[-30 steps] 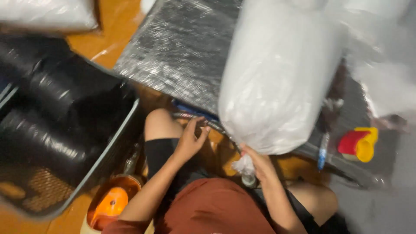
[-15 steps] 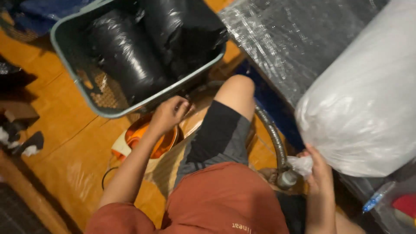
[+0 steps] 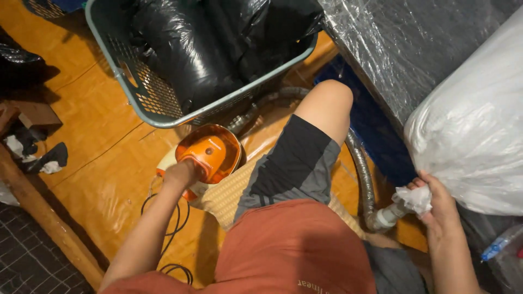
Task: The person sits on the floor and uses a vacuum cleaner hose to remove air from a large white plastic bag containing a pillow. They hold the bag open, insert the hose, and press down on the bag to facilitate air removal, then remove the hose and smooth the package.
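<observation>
Since half a second ago the view has swung down and left, and the left hand (image 3: 182,173) has settled more firmly on the orange vacuum cleaner (image 3: 210,155). Largest, the white plastic bag (image 3: 479,136) bulges just above the right hand's fingers (image 3: 422,185), glossy and crinkled. The grey laundry basket (image 3: 136,92) of black bags lies beyond the left fingertips. The vacuum cleaner, round and shiny, sits under the left fingers, which curl on its top. The right hand (image 3: 438,209) pinches the bag's twisted neck (image 3: 411,198) against the grey hose (image 3: 365,179) nozzle.
</observation>
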